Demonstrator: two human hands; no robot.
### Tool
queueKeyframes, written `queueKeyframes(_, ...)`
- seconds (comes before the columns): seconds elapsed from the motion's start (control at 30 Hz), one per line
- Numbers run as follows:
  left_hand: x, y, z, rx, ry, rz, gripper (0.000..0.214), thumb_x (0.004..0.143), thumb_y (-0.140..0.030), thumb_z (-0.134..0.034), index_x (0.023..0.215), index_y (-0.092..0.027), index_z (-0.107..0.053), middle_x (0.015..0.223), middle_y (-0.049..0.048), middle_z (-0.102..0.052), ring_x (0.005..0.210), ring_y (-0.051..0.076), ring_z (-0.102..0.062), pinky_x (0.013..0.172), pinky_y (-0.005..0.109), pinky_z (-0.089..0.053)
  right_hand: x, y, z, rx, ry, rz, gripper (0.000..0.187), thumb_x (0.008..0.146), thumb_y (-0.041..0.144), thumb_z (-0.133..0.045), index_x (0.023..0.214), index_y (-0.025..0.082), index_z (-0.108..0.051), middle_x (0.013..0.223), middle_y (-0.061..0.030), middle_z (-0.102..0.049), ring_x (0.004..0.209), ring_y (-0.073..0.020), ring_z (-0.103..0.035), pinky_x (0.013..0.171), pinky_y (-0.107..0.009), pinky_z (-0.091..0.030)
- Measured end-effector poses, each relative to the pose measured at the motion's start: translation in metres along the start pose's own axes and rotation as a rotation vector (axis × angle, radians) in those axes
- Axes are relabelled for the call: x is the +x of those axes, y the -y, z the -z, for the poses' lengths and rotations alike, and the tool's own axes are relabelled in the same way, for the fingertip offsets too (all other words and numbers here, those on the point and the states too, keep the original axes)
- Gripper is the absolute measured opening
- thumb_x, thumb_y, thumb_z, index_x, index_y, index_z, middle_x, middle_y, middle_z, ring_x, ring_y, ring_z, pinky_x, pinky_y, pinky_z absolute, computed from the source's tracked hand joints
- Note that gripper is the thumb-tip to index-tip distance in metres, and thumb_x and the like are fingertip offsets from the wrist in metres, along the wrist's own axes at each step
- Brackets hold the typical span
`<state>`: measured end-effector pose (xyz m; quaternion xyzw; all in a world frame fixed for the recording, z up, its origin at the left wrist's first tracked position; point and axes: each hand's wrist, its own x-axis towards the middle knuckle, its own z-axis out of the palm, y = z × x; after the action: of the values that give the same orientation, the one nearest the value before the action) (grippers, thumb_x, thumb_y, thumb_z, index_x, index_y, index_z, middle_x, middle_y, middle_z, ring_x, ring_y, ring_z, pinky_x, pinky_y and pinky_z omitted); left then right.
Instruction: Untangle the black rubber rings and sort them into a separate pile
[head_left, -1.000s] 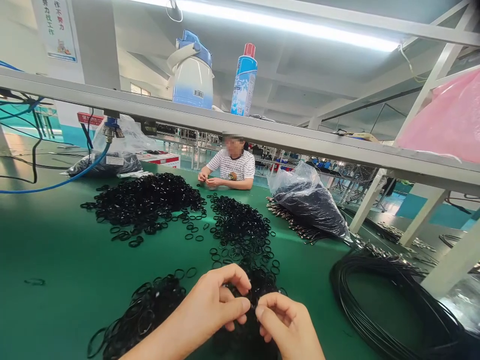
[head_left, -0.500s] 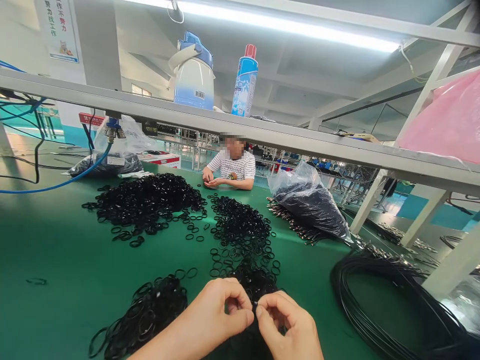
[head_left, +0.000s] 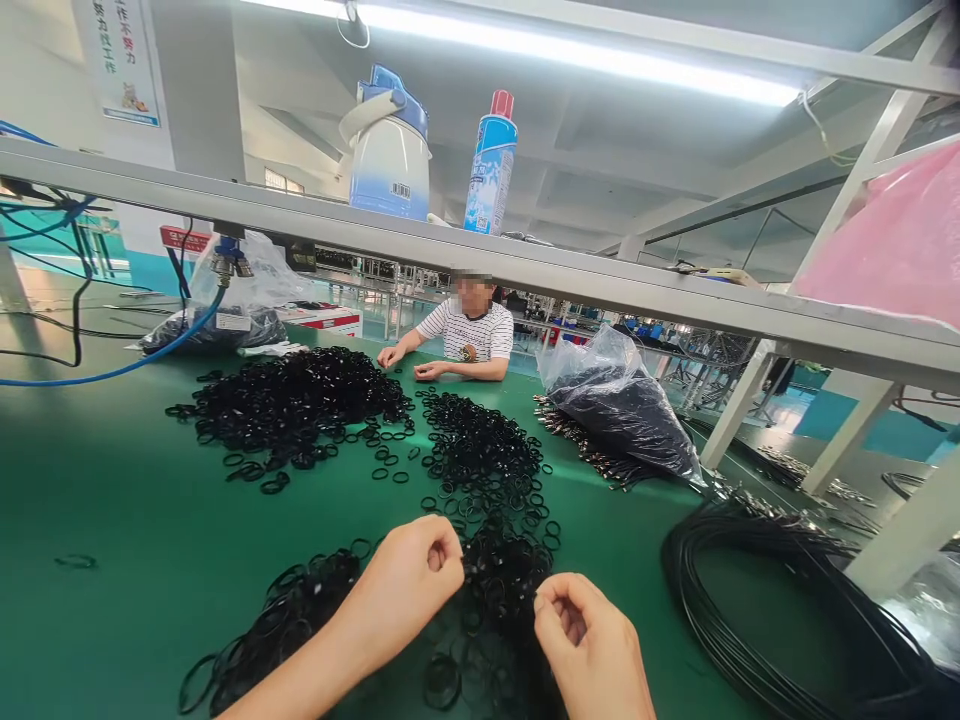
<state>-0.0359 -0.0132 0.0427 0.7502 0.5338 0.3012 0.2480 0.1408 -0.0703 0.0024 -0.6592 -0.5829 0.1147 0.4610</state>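
Note:
My left hand [head_left: 412, 572] is closed, thumb against bent fingers, over the near pile of black rings [head_left: 504, 575]. Whatever its fingertips hold is hidden or too small to name. To the right, my right hand [head_left: 589, 635] is pinched too, beside that same pile, and I cannot make out anything between its fingertips. A gap separates the two hands. Another heap of black rings [head_left: 262, 635] lies left of my left forearm, partly covered by it. A larger loose ring [head_left: 442, 682] lies between my wrists.
Farther back are a wide heap of black rings [head_left: 300, 400] and a smaller one [head_left: 480, 435]. A filled plastic bag [head_left: 622, 410] and coiled black cable [head_left: 690, 600] lie to the right. Across the green table [head_left: 112, 480] sits a co-worker [head_left: 476, 330]. A shelf beam [head_left: 562, 262] crosses above.
My hands have moved apart: the left went left and slightly away from me, the right a little to the right. The co-worker's hands have separated, one reaching toward the far heap.

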Motion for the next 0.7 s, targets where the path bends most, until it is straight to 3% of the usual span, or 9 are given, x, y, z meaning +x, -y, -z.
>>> queueKeyframes(0.13,0.004,0.014,-0.003,0.067,0.039,-0.005,0.015,0.073,-0.019,-0.041,0.061,-0.020,-0.051,0.062,-0.0031,-0.052,0.060,0.014,-0.047,0.053,0.022,-0.030,0.006,-0.012,0.003,-0.009,0.043,-0.026,0.019,0.075,0.027,-0.049,0.059,0.021,-0.057,0.058,0.0016,-0.053,0.051,-0.0134,-0.048,0.052,-0.023,-0.037)
queueKeyframes(0.27,-0.004,0.010,-0.006,0.056,0.160,-0.054,0.013,0.074,-0.029,-0.051,0.066,-0.020,-0.054,0.071,-0.0024,-0.056,0.066,0.015,-0.050,0.055,0.023,-0.031,0.009,-0.015,0.008,0.087,0.165,0.002,0.015,0.076,0.026,-0.054,0.070,0.022,-0.067,0.070,-0.0016,-0.063,0.063,-0.0178,-0.058,0.061,-0.026,-0.042)
queueKeyframes(0.37,-0.009,0.001,-0.006,-0.043,0.187,-0.101,0.012,0.078,-0.026,-0.049,0.074,-0.021,-0.059,0.076,-0.0026,-0.056,0.068,0.014,-0.049,0.059,0.023,-0.034,0.010,-0.013,0.008,0.311,0.231,-0.076,0.012,0.074,0.027,-0.060,0.080,0.020,-0.068,0.074,-0.0032,-0.064,0.067,-0.0189,-0.060,0.065,-0.029,-0.046)
queueKeyframes(0.53,-0.013,-0.012,-0.005,-0.357,0.309,-0.149,0.022,0.084,-0.024,-0.045,0.094,-0.023,-0.065,0.090,-0.0017,-0.061,0.076,0.013,-0.053,0.067,0.023,-0.039,0.008,-0.004,0.005,0.877,0.373,-0.183,0.031,0.066,0.033,-0.073,0.089,0.016,-0.062,0.068,-0.0004,-0.062,0.059,-0.0131,-0.059,0.060,-0.024,-0.046)
queueKeyframes(0.63,-0.016,-0.015,-0.007,-0.478,0.420,-0.123,0.021,0.084,-0.027,-0.047,0.090,-0.020,-0.066,0.084,-0.0021,-0.063,0.072,0.012,-0.053,0.065,0.022,-0.040,0.006,0.002,0.006,0.973,0.422,-0.204,0.035,0.064,0.035,-0.077,0.089,0.015,-0.062,0.070,-0.0020,-0.065,0.060,-0.0123,-0.060,0.061,-0.024,-0.046)
queueKeyframes(0.7,-0.017,-0.016,-0.009,-0.486,0.405,-0.080,0.017,0.081,-0.029,-0.052,0.084,-0.019,-0.066,0.076,-0.0030,-0.062,0.069,0.012,-0.051,0.062,0.021,-0.038,0.005,0.004,0.007,0.975,0.416,-0.216,0.035,0.063,0.035,-0.078,0.087,0.015,-0.063,0.071,-0.0028,-0.066,0.059,-0.0123,-0.061,0.060,-0.023,-0.047)
